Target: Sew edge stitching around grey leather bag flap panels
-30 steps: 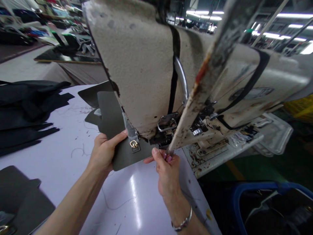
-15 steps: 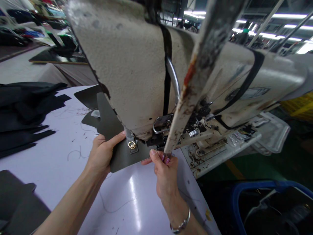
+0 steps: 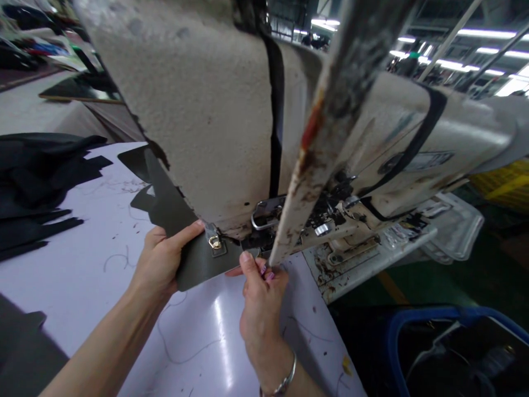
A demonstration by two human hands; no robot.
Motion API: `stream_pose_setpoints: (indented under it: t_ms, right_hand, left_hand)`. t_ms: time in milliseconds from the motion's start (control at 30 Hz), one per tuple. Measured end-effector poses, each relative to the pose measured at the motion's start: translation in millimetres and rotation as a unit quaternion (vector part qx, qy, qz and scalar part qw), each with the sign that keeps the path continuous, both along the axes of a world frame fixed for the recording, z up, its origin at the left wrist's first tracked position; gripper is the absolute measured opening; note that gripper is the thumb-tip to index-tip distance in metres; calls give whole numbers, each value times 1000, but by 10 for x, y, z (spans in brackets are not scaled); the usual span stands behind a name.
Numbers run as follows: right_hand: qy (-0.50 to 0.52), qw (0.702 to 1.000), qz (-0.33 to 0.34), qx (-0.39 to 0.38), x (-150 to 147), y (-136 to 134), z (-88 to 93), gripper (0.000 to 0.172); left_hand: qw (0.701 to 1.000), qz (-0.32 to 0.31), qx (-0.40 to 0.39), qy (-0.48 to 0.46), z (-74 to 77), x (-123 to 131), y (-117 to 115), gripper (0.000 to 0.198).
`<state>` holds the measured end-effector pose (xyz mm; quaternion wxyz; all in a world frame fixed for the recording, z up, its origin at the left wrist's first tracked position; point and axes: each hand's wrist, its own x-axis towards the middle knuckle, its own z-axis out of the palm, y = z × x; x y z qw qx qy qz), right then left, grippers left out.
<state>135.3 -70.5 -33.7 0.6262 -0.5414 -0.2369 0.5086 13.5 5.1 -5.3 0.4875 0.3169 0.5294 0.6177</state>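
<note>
A dark grey-green flat panel (image 3: 198, 262), looking like leather or coated fabric, lies under the head of a sewing machine (image 3: 198, 121). Near the machine's front corner, a small gold buckle (image 3: 214, 241) sits on a tab on the panel. My left hand (image 3: 159, 262) grips the panel's left side, thumb stretched across the top. At its near right edge, my right hand (image 3: 262, 284) pinches the panel, thumb above and a finger underneath; the other fingers are curled, with purple nails showing. The needle area is hidden behind the slanted metal post (image 3: 308, 149).
Dark fabric pieces (image 3: 37, 187) are heaped on the left of the white table (image 3: 190, 353). More grey-green pieces (image 3: 25, 342) lie at the near left. Loose threads cross the tabletop. A blue-rimmed bin (image 3: 392, 342) stands at lower right, below a clear plastic tray (image 3: 463, 231).
The view has shifted, so the machine and panel sit further left. My right hand has moved slightly left along the panel. The curved silver lever beside the post no longer shows.
</note>
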Motion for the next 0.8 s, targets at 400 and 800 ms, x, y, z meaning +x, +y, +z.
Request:
stream_pose_setpoints:
  t_ms: [400, 800]
  right_hand:
    - [9, 999, -52, -6, -183, 45, -45, 39]
    - [-8, 999, -43, 19, -119, 76, 23, 38]
  left_hand:
    - [999, -7, 42, 22, -56, -36, -61, 48]
    - [999, 38, 15, 2, -76, 18, -179, 40]
